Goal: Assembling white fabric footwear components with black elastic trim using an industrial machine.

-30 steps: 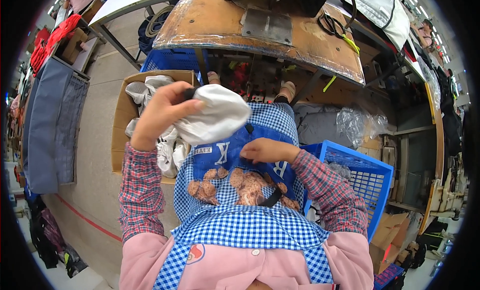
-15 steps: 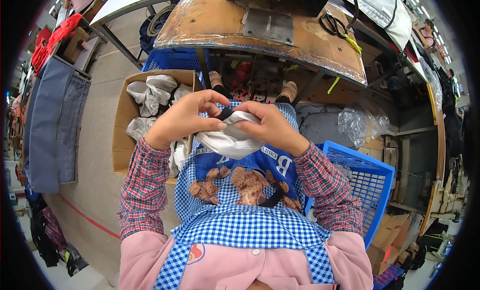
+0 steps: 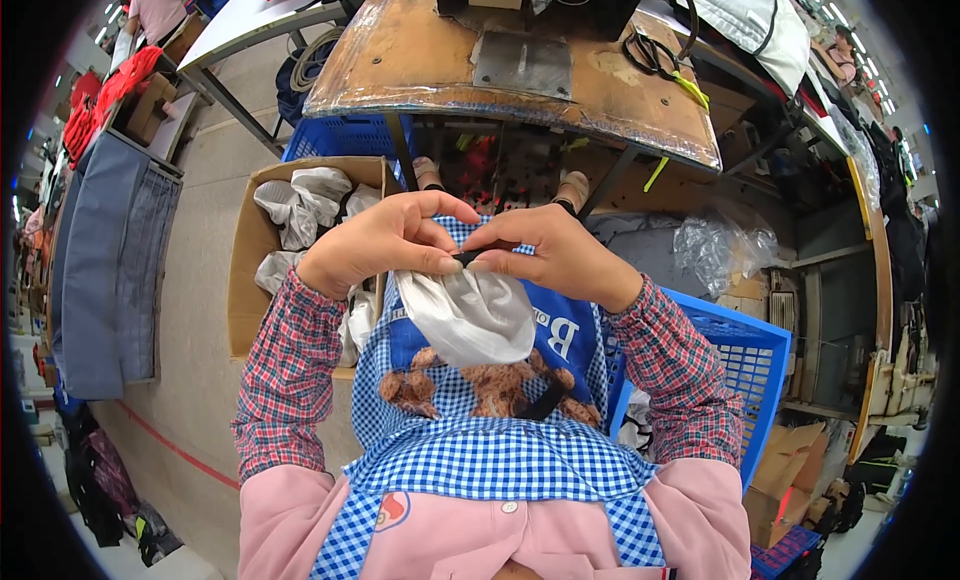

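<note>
Over my lap hangs a white cloth piece [image 3: 468,315] with a black strip [image 3: 466,258] along its upper edge. My left hand [image 3: 385,242] pinches the strip between thumb and fingers. Right beside it, my right hand [image 3: 545,250] pinches the same strip, the thumbs almost meeting. The fingers hide most of the strip, and the cloth droops loosely below them. A blue checked apron [image 3: 500,455] with a printed bear picture lies behind the cloth. A second black strip [image 3: 545,398] rests on the apron.
A cardboard box [image 3: 245,270] of similar white cloth pieces stands to the left. At my right is a blue plastic crate [image 3: 745,365]. A wooden worktable [image 3: 420,55] spans ahead, with another blue crate [image 3: 335,138] beneath its left end. Clear plastic film [image 3: 715,245] lies at right.
The cloth has swung down from a bunched position and now hangs below my hands. My right hand has moved up beside the left, onto the black strip.
</note>
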Available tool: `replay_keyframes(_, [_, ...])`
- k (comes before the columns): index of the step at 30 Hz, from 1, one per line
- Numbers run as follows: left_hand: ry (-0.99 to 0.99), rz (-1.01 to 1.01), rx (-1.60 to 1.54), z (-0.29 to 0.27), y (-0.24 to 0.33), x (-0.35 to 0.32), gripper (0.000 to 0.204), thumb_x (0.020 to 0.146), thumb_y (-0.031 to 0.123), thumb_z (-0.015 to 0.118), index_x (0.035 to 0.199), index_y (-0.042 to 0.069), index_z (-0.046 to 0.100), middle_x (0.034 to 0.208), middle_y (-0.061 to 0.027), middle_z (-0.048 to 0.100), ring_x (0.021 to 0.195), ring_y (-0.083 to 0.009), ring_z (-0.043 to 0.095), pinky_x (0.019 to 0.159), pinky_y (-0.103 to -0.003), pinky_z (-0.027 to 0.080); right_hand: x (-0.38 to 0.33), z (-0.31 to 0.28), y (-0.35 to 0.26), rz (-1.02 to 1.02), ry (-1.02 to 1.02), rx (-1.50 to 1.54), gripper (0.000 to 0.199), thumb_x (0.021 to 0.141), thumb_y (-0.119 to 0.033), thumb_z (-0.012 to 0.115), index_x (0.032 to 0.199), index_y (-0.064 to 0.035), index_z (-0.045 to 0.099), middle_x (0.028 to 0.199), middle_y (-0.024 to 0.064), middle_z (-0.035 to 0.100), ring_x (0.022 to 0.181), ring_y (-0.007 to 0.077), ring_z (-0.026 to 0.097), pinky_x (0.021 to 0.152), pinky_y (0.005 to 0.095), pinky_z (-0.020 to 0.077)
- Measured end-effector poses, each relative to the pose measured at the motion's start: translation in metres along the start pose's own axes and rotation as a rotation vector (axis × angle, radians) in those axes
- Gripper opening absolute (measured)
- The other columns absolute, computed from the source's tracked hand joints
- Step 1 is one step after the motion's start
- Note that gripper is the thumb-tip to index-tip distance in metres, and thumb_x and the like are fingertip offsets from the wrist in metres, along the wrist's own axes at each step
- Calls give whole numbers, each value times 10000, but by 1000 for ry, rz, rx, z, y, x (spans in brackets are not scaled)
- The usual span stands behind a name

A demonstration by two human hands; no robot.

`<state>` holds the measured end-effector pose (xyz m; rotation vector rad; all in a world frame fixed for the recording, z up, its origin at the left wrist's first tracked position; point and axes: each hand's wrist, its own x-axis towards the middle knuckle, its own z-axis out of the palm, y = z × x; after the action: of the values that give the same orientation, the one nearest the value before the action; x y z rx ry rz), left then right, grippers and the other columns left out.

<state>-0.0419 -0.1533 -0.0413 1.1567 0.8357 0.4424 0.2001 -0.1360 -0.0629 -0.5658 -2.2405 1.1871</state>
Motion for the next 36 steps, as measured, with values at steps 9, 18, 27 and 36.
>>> replay_keyframes(9, [470, 331, 915, 36, -13, 8, 284, 695, 176, 667, 892, -27, 636, 814, -143, 631, 752, -270, 620, 685, -358, 479, -7, 26, 8, 105, 423, -7, 153, 875, -129, 671, 957, 0, 683, 823, 119, 682, 706, 168, 650, 616, 271, 496])
replay_keyframes(18, [232, 56, 376, 18, -14, 13, 272, 656, 68, 587, 906, -33, 624, 748, 7, 585, 709, -69, 507, 649, -247, 434, -10, 11, 3, -14, 258, -146, 276, 861, -90, 665, 1130, -34, 642, 945, 128, 664, 839, 236, 652, 721, 304, 519])
replay_keyframes(27, [48, -6, 415, 6, 7, 27, 315, 650, 91, 599, 940, -21, 647, 823, 27, 610, 768, -61, 537, 720, -219, 448, -4, -15, -2, -268, 49, -534, 299, 855, -103, 647, 1151, -66, 626, 907, 125, 642, 830, 286, 636, 719, 374, 522])
replay_keyframes(36, [110, -7, 262, -12, 44, 55, 263, 696, 104, 585, 942, 19, 623, 806, 11, 600, 740, -79, 565, 704, -214, 467, 13, -53, 6, -137, 279, -451, 170, 886, -148, 619, 979, -10, 652, 909, 145, 677, 825, 317, 660, 741, 373, 531])
